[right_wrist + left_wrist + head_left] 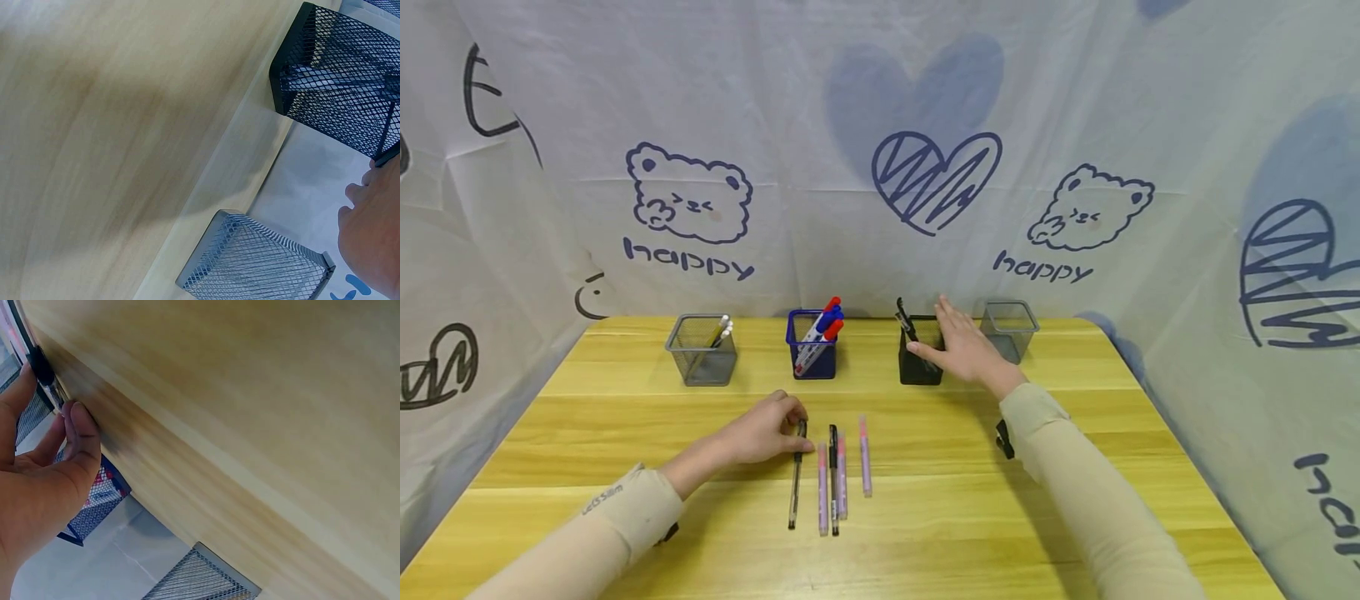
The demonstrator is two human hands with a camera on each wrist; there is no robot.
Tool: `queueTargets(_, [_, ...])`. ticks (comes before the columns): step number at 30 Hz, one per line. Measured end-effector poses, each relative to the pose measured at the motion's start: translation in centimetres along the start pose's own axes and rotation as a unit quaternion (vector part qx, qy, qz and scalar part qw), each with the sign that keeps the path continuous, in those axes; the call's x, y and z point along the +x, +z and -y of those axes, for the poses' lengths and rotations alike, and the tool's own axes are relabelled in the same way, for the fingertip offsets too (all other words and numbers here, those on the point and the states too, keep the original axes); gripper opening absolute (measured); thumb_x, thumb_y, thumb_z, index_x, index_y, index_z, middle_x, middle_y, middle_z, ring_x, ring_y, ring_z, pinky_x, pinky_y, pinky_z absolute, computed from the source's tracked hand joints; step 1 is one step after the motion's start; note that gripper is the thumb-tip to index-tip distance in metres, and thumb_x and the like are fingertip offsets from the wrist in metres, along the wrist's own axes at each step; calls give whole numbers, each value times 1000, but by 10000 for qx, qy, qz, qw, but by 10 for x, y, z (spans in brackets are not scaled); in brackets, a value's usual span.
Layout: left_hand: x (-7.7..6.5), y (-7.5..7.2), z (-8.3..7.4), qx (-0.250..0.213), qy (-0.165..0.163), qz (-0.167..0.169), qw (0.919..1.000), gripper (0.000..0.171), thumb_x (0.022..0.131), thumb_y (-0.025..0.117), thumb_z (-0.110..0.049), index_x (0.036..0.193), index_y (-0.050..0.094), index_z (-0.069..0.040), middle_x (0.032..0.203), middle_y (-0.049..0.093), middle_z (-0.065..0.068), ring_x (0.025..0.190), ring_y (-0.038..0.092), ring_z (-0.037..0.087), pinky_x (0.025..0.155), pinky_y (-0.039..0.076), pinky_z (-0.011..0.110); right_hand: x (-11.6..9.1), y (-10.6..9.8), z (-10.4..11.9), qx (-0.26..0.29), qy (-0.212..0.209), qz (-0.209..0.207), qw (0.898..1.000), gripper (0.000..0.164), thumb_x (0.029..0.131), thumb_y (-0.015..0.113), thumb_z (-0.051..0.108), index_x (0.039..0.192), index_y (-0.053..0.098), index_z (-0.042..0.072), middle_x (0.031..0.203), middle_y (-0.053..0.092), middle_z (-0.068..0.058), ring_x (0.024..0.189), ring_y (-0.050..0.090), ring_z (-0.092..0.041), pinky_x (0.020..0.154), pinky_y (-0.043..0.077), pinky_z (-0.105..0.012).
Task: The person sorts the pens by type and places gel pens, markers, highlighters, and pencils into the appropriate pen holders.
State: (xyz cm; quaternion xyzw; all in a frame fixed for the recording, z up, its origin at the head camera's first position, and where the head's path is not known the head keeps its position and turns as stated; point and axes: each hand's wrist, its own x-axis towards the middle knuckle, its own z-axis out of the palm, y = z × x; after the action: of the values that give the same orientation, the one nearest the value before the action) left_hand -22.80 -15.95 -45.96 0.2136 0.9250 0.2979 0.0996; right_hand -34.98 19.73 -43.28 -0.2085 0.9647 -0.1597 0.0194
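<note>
My left hand (763, 432) pinches the capped upper end of a black gel pen (794, 492) between thumb and fingers; the pen lies along the wooden table. In the left wrist view the fingertips meet at its dark cap (41, 366). Just right of it lie another black gel pen (834, 492) and pink-and-purple markers (866, 467). My right hand (967, 346) is at the right side of the black mesh pen holder (917, 375), fingers extended and thumb across its front. Black pens (904, 315) lean inside that holder.
Along the table's back edge stand a grey mesh holder (709, 371) with white-ended pens, a blue holder (823, 367) with red and blue markers, and a silver mesh holder (1011, 337) at the right. A printed cloth (805, 125) hangs behind.
</note>
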Motion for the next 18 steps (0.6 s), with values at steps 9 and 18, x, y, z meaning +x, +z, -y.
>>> queueTargets(9, [1, -7, 3, -814, -82, -15, 9966, 42, 85, 87, -15, 114, 65, 5, 102, 62, 12, 88, 60, 19, 78, 56, 31, 0, 0, -1, 36, -19, 2, 10000, 114, 94, 34, 86, 166, 8, 2, 175, -4, -14, 160, 6, -37, 131, 5, -52])
queueTargets(18, [4, -12, 0, -1893, -189, -182, 9816, 43, 90, 79, -1, 127, 59, 9, 114, 61, 17, 90, 68, 19, 74, 61, 28, 0, 0, 0, 40, -41, -51, 10000, 114, 94, 34, 86, 166, 9, 2, 175, -3, -13, 160, 7, -37, 130, 7, -54])
